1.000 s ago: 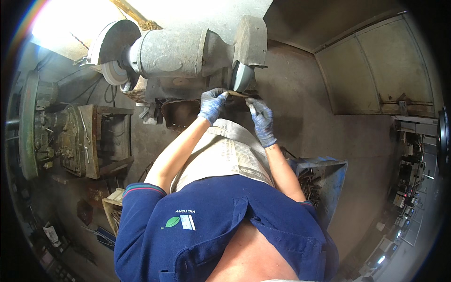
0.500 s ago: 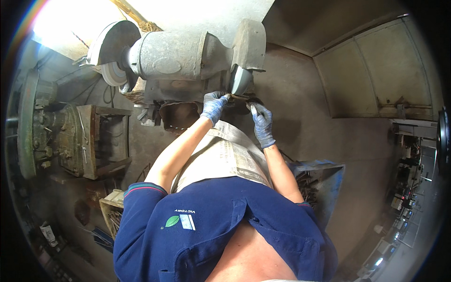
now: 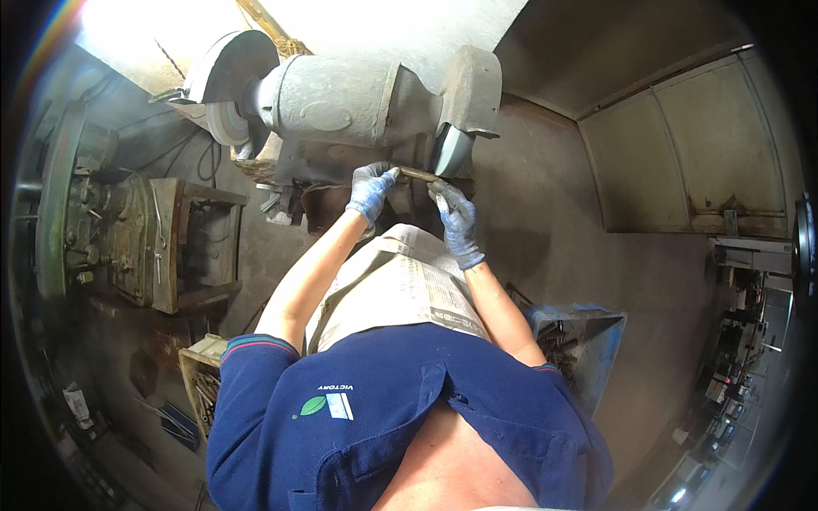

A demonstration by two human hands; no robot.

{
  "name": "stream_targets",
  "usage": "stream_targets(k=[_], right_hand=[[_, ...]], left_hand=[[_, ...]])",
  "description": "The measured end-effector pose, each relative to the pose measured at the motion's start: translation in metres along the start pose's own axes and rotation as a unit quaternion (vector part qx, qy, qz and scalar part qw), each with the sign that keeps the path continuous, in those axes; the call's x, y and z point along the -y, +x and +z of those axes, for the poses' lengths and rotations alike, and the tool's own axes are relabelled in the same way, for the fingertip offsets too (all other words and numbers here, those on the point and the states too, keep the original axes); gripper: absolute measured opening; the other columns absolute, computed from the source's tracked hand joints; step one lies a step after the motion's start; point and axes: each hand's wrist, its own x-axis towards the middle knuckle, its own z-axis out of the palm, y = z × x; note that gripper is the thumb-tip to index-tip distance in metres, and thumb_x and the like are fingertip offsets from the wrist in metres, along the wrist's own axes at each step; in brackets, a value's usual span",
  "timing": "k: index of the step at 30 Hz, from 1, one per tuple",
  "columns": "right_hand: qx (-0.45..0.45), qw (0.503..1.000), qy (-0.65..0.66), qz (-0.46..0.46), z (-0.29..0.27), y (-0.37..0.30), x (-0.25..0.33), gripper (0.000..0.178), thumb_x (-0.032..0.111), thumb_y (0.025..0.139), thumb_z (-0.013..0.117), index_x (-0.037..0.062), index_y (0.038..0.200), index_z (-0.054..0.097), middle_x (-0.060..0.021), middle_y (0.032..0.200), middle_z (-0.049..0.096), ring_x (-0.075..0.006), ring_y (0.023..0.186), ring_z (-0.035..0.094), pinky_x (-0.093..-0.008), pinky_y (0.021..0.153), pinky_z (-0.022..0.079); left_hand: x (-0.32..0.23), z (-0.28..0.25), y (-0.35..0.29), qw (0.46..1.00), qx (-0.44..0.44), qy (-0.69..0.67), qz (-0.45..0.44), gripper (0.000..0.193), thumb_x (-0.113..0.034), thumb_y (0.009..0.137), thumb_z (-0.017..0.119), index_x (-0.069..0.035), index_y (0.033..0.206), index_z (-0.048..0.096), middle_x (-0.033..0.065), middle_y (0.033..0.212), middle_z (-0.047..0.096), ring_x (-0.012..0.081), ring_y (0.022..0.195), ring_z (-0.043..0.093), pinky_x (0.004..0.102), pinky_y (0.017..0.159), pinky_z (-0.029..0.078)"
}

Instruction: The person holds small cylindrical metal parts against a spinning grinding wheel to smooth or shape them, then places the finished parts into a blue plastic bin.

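A short, narrow metal bar point(image 3: 417, 174) spans between my two gloved hands, just in front of the bench grinder point(image 3: 332, 102). My left hand point(image 3: 371, 192), in a blue-grey glove, pinches its left end. Closed fingers of my right hand point(image 3: 457, 218) hold the other end. The grinder's right wheel point(image 3: 453, 153) stands close above my right fingers, partly under its guard point(image 3: 473, 89). Whether the bar touches the wheel I cannot tell. A pale apron point(image 3: 392, 294) covers my lap below the hands.
The grinder's second wheel point(image 3: 227, 123) is at its left end. An old green machine point(image 3: 111, 238) stands at the far left. Boxes of metal pieces flank me: a wooden one point(image 3: 194, 351) and a blue-edged one point(image 3: 615, 341). Large metal panels point(image 3: 682, 153) rise at the right.
Both hands have shifted left relative to the grinder's right wheel, and my right hand has come nearer my left. More of the bar shows between them. The whole view has shifted slightly.
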Motion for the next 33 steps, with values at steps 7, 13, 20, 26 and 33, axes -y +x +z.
stream_targets(k=[7,13,20,26,33], right_hand=[[-0.017,0.978,-0.172,-0.113,-0.01,-0.056,0.066,0.027,0.006,0.086,0.054,-0.001,0.111,0.062,-0.0154,0.116,0.059,-0.0258,0.115,0.052,-0.0346,0.098,0.039],[-0.063,0.952,-0.241,-0.179,-0.018,-0.093,0.095,0.046,0.026,0.077,0.071,-0.0015,0.112,0.061,-0.0194,0.12,0.055,-0.0305,0.118,0.049,-0.0394,0.1,0.037],[-0.118,0.931,-0.293,-0.183,-0.025,-0.139,0.127,0.05,0.029,0.074,0.073,-0.0014,0.111,0.061,-0.0198,0.119,0.055,-0.0316,0.115,0.052,-0.038,0.097,0.041],[-0.121,0.897,-0.37,-0.21,-0.044,-0.17,0.149,0.053,0.034,0.074,0.073,-0.0005,0.113,0.06,-0.0198,0.118,0.055,-0.0319,0.111,0.054,-0.0362,0.092,0.046],[-0.114,0.881,-0.438,-0.139,-0.107,-0.219,0.169,0.057,0.041,0.075,0.071,-0.0019,0.111,0.059,-0.0195,0.116,0.055,-0.034,0.105,0.056,-0.0402,0.09,0.045]], left_hand=[[-0.027,0.012,-0.068,0.994,0.086,-0.025,0.062,0.012,-0.001,0.083,0.062,0.003,0.094,0.065,0.0025,0.082,0.065,0.0056,0.072,0.056,0.0204,0.067,0.048],[-0.027,0.019,-0.088,0.975,0.17,0.031,0.138,0.018,0.003,0.082,0.062,0.004,0.1,0.064,0.0069,0.093,0.067,0.0083,0.083,0.06,0.023,0.075,0.05],[-0.026,0.044,-0.115,0.961,0.248,0.014,0.121,0.018,0.001,0.084,0.062,0.004,0.101,0.064,0.0061,0.092,0.067,0.008,0.082,0.059,0.0222,0.075,0.049],[-0.037,0.067,-0.138,0.939,0.328,0.074,0.074,0.015,-0.006,0.086,0.062,0.004,0.097,0.062,0.0032,0.083,0.066,0.0062,0.074,0.056,0.0214,0.068,0.047],[-0.01,0.052,-0.134,0.964,0.255,0.071,0.032,0.019,-0.006,0.084,0.064,0.005,0.099,0.062,0.0035,0.085,0.065,0.008,0.074,0.058,0.0235,0.067,0.05]])
